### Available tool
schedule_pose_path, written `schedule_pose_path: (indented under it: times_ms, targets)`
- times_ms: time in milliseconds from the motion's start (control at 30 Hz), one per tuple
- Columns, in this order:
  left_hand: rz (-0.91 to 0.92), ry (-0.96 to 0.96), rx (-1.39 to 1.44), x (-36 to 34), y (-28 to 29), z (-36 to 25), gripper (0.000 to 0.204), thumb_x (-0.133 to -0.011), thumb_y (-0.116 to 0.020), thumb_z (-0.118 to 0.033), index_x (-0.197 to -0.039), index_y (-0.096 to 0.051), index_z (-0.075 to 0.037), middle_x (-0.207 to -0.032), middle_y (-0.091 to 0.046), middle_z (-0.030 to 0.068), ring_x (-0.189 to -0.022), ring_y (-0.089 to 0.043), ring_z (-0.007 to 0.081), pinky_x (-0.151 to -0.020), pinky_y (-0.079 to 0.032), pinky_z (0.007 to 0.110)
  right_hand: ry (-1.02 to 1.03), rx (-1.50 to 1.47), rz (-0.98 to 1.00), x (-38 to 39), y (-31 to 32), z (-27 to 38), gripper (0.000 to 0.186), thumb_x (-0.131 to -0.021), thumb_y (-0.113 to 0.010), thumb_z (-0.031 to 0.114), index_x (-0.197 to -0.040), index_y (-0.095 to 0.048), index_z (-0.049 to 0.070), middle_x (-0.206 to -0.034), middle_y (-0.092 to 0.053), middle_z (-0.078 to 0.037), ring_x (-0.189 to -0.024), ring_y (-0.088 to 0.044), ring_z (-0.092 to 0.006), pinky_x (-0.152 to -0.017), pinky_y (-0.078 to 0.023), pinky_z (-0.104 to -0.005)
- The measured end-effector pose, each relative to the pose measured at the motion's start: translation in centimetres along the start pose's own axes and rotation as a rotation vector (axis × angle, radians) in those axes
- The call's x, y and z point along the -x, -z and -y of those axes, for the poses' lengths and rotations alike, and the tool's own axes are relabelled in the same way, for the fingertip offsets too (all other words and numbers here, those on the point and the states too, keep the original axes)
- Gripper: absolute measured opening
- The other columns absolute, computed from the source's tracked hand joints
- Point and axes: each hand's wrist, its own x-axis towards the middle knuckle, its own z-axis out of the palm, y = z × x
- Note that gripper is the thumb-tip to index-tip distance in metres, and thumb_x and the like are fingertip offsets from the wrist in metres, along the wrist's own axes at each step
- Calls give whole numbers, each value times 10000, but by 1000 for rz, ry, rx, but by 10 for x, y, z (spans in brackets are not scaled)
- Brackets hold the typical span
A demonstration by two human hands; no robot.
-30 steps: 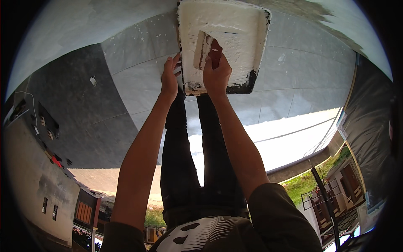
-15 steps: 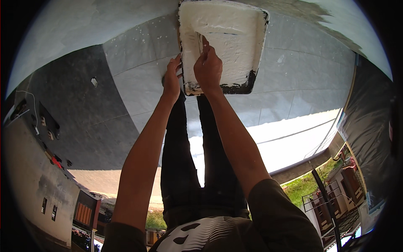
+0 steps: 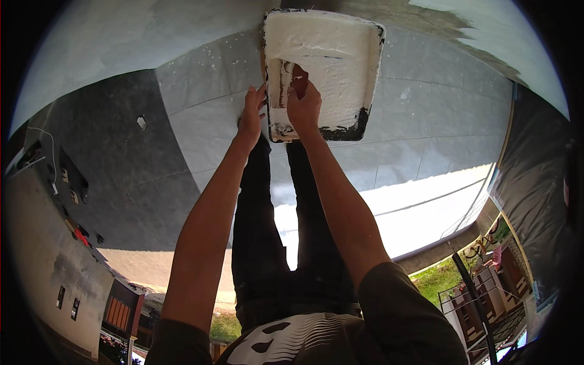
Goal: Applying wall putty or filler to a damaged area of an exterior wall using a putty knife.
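Observation:
A tray (image 3: 359, 48) with blackened edges and a thick coat of white paste or paint inside sits at the top centre of the view. My right hand (image 3: 304, 109) is closed on the brown handle of a scraper (image 3: 298, 79), whose broad blade, smeared white, lies in the coating at the left half of the tray. My left hand (image 3: 252, 112) is beside the tray's left side, fingers apart at its edge; whether the fingertips press on it is hard to tell.
Grey paving (image 3: 413, 115) with white spatters surrounds the tray, below a pale wall (image 3: 121, 42). At the left are sandals (image 3: 74, 182) and a white cable (image 3: 52, 152). Dark plastic sheeting (image 3: 529, 170) lines the right, with metal railing and grass lower down.
My right hand and the scraper have shifted left within the tray since a second ago. The tray and both hands now appear slightly lower in the view, with the surroundings also shifted a little.

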Motion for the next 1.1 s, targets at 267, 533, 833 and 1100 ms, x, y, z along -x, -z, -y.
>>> schedule_pose_path:
  times_ms: [267,533,833,1100]
  targets:
    - [-82,-23,-62,31,21,-3,857,-938,-222,-752,-1573,-293,-180,-1593,-356,82,-1479,-274,291,-1187,-130,527,-272,-315,48,-1,44,-12,227,-849,-664,24,-1071,-654,-22,-896,-705,-105,-813,-656,-167,-747,-523,-336]
    - [-210,-80,-138,93,63,-15,675,-1032,-332,-555,-1544,-356,-115,-1542,-421,149,-1439,-351,310,-1184,-172,463,-484,-787,194,-17,110,50,242,-924,-614,21,-1166,-604,23,-1044,-670,-57,-891,-680,-170,-788,-597,-345]
    - [-311,-249,-218,116,165,-1,812,-947,-380,-694,-1563,-313,-169,-1537,-423,143,-1430,-343,342,-1129,-211,589,-399,-1132,330,-38,172,128,135,-922,-603,-8,-1038,-579,56,-835,-547,24,-649,-469,-75,-693,-527,-285]
    - [-485,-564,-210,92,218,-23,529,-1028,-477,-380,-1388,-531,3,-1278,-634,147,-1163,-588,243,-992,-431,358,-400,-1288,409,-34,182,136,299,-886,-625,-57,-1151,-595,79,-975,-638,-31,-837,-636,-177,-715,-575,-344]
